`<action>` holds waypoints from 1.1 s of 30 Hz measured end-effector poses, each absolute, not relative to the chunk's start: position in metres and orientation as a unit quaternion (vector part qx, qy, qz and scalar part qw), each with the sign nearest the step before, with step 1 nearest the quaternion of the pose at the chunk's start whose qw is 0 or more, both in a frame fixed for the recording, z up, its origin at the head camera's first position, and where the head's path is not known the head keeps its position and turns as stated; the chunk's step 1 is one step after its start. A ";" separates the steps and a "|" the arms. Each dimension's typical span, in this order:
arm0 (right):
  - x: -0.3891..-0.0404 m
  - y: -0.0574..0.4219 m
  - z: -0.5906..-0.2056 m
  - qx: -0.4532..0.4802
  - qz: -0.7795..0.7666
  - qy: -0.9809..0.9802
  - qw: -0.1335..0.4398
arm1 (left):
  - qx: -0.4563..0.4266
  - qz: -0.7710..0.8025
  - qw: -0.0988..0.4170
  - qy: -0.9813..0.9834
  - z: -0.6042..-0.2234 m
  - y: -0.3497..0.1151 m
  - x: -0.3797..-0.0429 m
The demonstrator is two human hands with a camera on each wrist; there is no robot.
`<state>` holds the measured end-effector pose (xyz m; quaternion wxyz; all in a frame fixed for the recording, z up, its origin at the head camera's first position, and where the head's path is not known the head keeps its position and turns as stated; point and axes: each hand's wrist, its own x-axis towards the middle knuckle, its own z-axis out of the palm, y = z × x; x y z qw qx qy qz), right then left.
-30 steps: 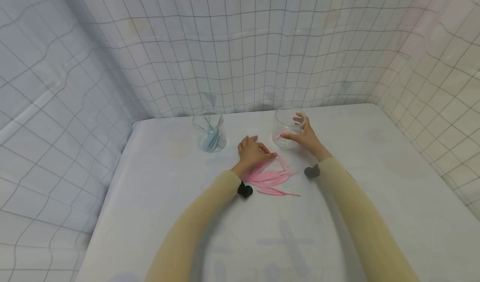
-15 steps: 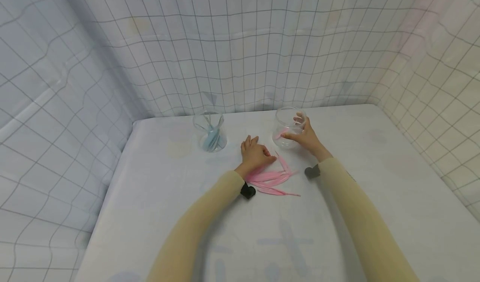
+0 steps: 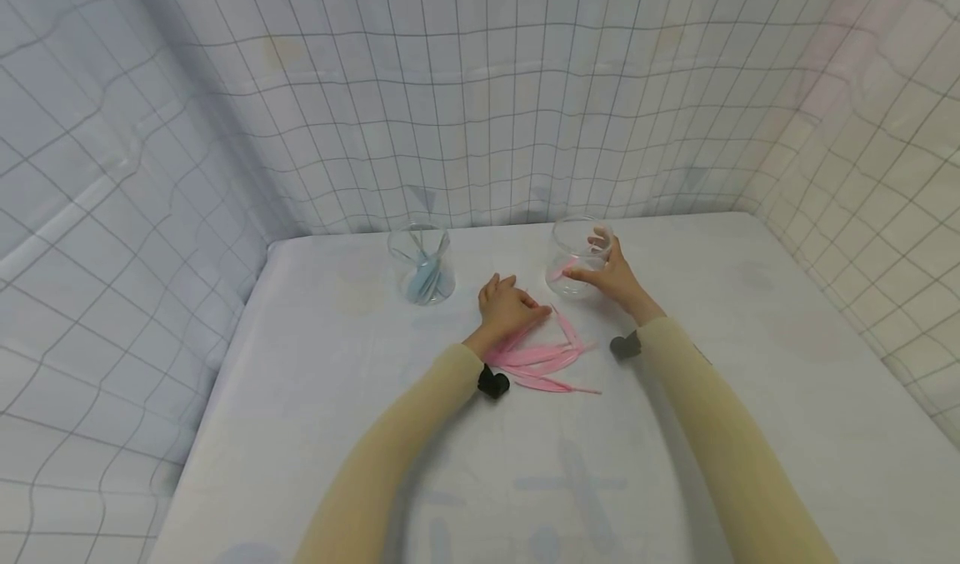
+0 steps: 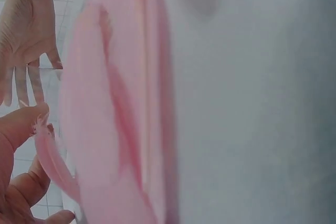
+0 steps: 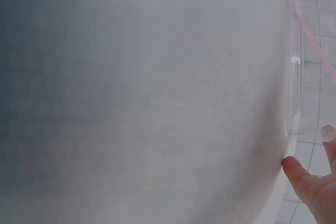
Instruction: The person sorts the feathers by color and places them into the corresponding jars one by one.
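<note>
We have room to pass between the left jar (image 3: pixel 396 257) and the left hand (image 3: pixel 504 310), and downward through the right jar's (image 3: pixel 556 253) open top. The right hand (image 3: pixel 618 277) blocks that jar's right side, its fingers wrapped around the wall. Pink feathers (image 3: pixel 534 355) and the left hand obstruct the near approach. Behind, gridded cloth (image 3: pixel 487 97) leaves us a narrow strip of surface (image 3: pixel 330 339).

In the head view the left hand (image 3: pixel 506 310) partly hides the pink feathers (image 3: pixel 534 355), blurred in the left wrist view, while the right wrist view's edge cuts off the right hand (image 5: pixel 318 191) and clear jar (image 5: pixel 295 80).
</note>
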<state>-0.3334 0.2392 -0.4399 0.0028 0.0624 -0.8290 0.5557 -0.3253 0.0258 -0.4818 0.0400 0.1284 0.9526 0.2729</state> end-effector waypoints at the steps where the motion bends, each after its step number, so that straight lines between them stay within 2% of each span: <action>1: -0.333 0.239 -0.440 0.062 0.556 -0.829 0.002 | 0.126 0.278 0.039 0.952 -0.481 0.025 -0.325; 6: -0.331 0.238 -0.438 0.062 0.550 -0.833 0.006 | 0.117 0.304 0.035 0.945 -0.476 0.024 -0.325; 13: -0.354 0.249 -0.470 0.057 0.546 -0.835 0.021 | 0.111 0.325 0.031 0.939 -0.469 0.023 -0.324; 22: -0.353 0.250 -0.470 0.060 0.555 -0.829 0.020 | 0.134 0.388 0.001 0.912 -0.455 0.023 -0.332; 33: -0.351 0.249 -0.468 0.060 0.564 -0.823 0.014 | 0.129 0.462 -0.095 0.872 -0.419 0.038 -0.349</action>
